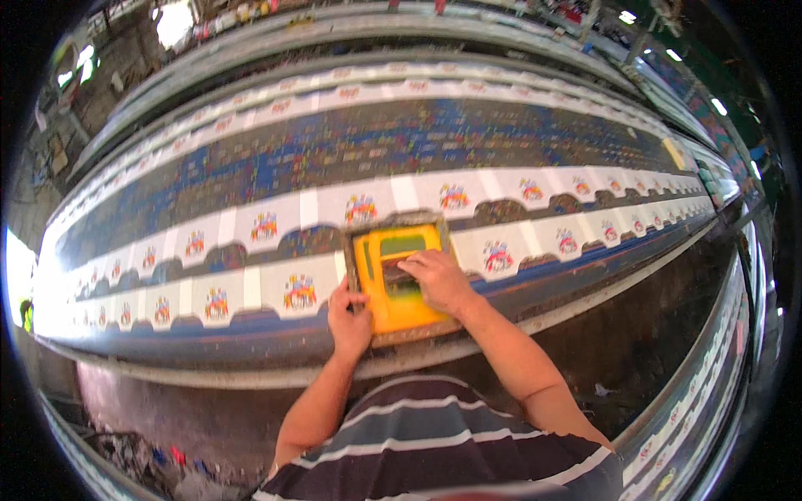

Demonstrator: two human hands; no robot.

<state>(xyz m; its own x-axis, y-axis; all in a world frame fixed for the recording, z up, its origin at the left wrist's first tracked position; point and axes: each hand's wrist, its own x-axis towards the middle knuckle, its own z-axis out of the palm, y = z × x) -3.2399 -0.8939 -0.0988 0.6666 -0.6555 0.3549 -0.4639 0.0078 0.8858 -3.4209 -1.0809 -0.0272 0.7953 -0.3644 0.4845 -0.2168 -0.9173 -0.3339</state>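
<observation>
A screen-printing frame (401,222) lies over the near row of white fabric pieces (271,292), at the middle of the long table. Yellow ink (380,316) covers much of its inside, around a greenish mesh window. My left hand (349,321) grips the frame's left edge near the close corner, fingers closed on the wood. Inside the frame, my right hand (441,282) is closed on a dark squeegee (396,272), which is partly covered by the fingers. Small colourful prints (499,255) show on the fabric pieces to both sides of the frame.
The long printing table (401,138) runs left to right, its dark top speckled with paint. More rows of printed white fabric (418,87) lie on its far side. A pale yellow block (673,154) sits at the far right. Another table with prints (681,417) stands at lower right.
</observation>
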